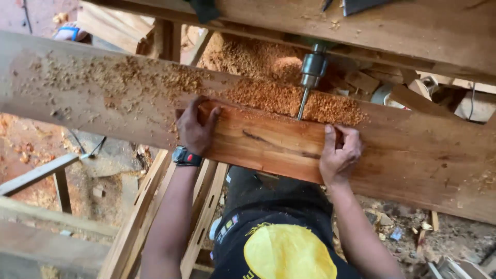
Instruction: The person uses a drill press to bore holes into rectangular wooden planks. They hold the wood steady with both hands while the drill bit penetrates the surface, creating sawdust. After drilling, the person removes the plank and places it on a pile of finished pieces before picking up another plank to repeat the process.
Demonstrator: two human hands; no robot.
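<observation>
Across the middle of my view runs a long, wide plank [93, 88] that serves as the work table, slanting from upper left to lower right, its top dusted with wood shavings [274, 95] heaped thickest near the centre. On it I see a shorter reddish-brown board [268, 144], lying flat along the plank's near edge, its long side roughly parallel to that edge. Above, a second heavy beam [392, 31] crosses the top of the frame, and from beneath it a drill chuck [313, 66] hangs down with its bit [302, 103] touching the far edge of the reddish board. My left hand [195, 129] comes up from below with the wrist straight, palm pressed on the board's left end, fingers curled over its far corner and thumb spread to the right; a dark wristwatch [186, 156] sits at the wrist. My right hand [339, 152] grips the board right of the bit, thumb pointing up on the top face, fingers folded tight against it. Between the hands the board's face lies bare. Below the plank's near edge I see open space, slatted timber frames [150, 222] and a littered floor [413, 232].
</observation>
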